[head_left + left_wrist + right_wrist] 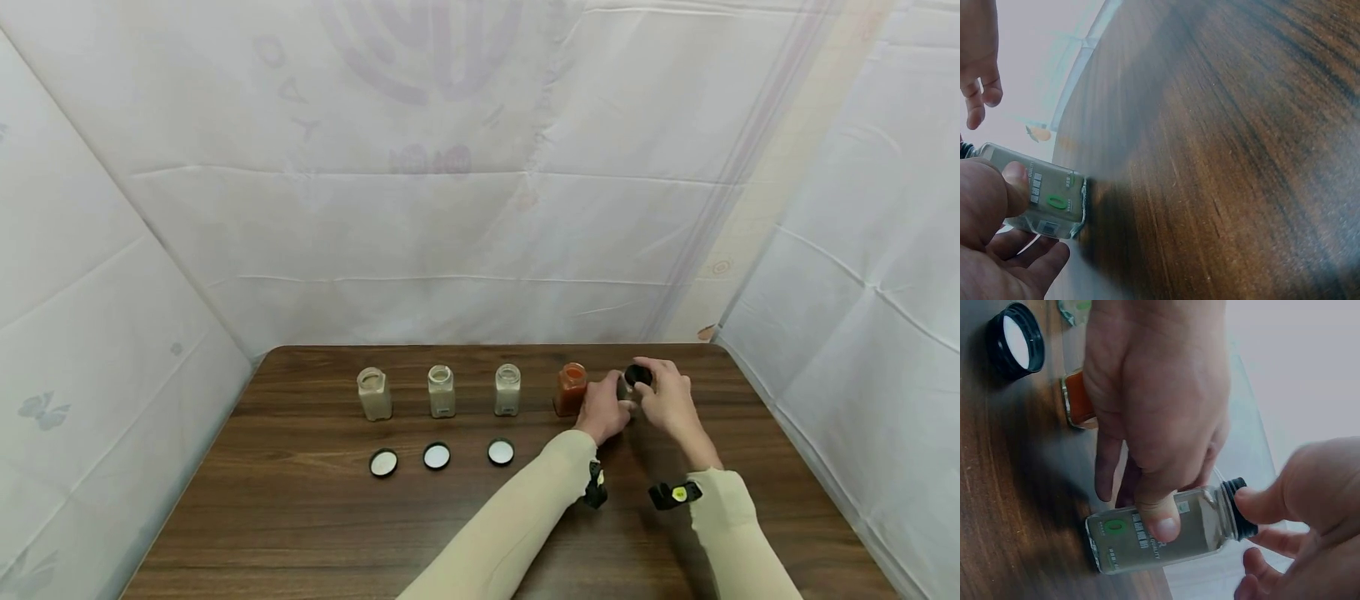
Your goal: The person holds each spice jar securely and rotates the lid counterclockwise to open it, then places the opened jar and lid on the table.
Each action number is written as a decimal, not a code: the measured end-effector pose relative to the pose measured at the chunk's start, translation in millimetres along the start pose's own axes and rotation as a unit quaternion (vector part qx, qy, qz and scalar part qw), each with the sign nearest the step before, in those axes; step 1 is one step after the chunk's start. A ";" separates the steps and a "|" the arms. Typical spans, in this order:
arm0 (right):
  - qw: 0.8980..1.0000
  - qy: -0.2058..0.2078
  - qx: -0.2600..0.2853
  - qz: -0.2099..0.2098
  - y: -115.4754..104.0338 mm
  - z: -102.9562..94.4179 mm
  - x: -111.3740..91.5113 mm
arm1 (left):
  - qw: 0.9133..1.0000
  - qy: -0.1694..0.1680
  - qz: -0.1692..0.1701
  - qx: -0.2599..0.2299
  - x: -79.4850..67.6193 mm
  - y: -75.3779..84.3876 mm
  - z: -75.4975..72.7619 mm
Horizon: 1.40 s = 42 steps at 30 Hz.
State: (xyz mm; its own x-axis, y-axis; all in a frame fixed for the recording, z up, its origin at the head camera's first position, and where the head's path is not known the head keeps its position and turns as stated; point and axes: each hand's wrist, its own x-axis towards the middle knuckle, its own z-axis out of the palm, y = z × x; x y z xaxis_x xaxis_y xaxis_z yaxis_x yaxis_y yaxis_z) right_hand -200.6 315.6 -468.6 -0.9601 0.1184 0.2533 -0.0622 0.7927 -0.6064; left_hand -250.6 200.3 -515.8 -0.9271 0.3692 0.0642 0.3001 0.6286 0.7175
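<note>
My left hand (604,410) grips a square glass jar (1194,534) of grey-brown powder by its body, the thumb along the printed label. The jar stands upright at the table's right, its base at the wood. My right hand (667,402) pinches the ribbed black lid (1241,509) at the jar's neck between thumb and fingers; the other fingers hang off to the side. Just left of my left hand stands a lidless jar of orange-red powder (571,390), partly hidden in the right wrist view.
Three lidless jars of pale contents, the left (374,395), middle (442,392) and right (507,390), stand in a row. Before them lie black lids (383,463), white insides up. The dark wooden table (315,533) meets white cloth walls (450,233).
</note>
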 end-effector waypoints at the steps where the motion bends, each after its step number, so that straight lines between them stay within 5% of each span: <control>1: 1.000 -0.004 0.003 -0.001 0.3 0.0 -0.4 | 1.000 0.000 0.000 0.000 -0.2 0.1 -0.1; 11: 0.997 0.060 0.003 0.052 1.1 6.7 -1.2 | 1.000 -0.003 0.006 0.001 -1.6 0.6 -1.1; 17: 0.996 0.060 -0.003 0.070 -0.6 8.3 -0.8 | 1.000 -0.001 0.003 0.002 -0.8 0.2 -0.7; 33: 1.000 0.023 0.006 0.017 4.1 7.4 0.3 | 1.000 0.004 0.008 -0.001 0.3 -1.2 -1.2; 42: 0.993 0.087 0.017 0.072 3.4 12.2 -2.4 | 1.000 0.000 0.004 0.001 -3.8 2.1 -2.6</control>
State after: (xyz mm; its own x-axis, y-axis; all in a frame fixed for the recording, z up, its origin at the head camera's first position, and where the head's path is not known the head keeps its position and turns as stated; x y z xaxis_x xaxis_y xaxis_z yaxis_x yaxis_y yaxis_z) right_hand -201.8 310.7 -480.5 -0.8980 0.3332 0.2874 0.0602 0.7401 -0.6698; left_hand -247.0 198.5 -512.7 -0.9247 0.3741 0.0709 0.3086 0.6273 0.7151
